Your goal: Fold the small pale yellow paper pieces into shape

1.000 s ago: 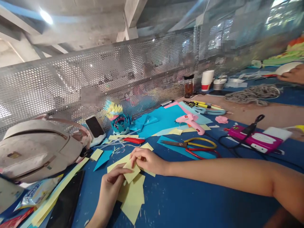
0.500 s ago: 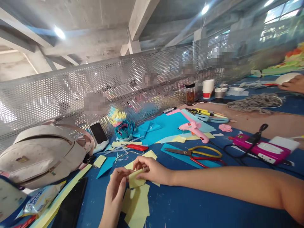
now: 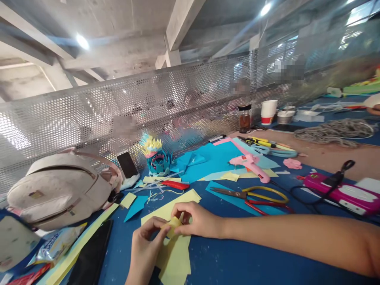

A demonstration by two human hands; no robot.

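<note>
Between my two hands is a small yellow paper piece (image 3: pixel 173 227), bent or folded over. My left hand (image 3: pixel 148 241) pinches its left side with thumb and fingertips. On the right side, my right hand (image 3: pixel 197 219) grips it, fingers curled. Flat yellow sheets (image 3: pixel 177 259) lie on the blue table under and below the hands. Behind them, a folded blue and yellow paper piece (image 3: pixel 157 158) stands near the mesh. Scissors (image 3: pixel 237 193) with yellow and red handles lie to the right of my hands, on blue paper.
Beyond the scissors are a pink glue gun (image 3: pixel 251 164) and a magenta power strip (image 3: pixel 341 192). A red cutter (image 3: pixel 175 185) lies ahead of my hands. On the left are a backpack (image 3: pixel 59 186), a phone (image 3: pixel 127 165) and a dark tablet-like slab (image 3: pixel 92 255). A person's hand shows at the far right.
The yellow piece was a flatter square and is now bent over between my fingers. The view has shifted slightly, so the table items appear further right.
</note>
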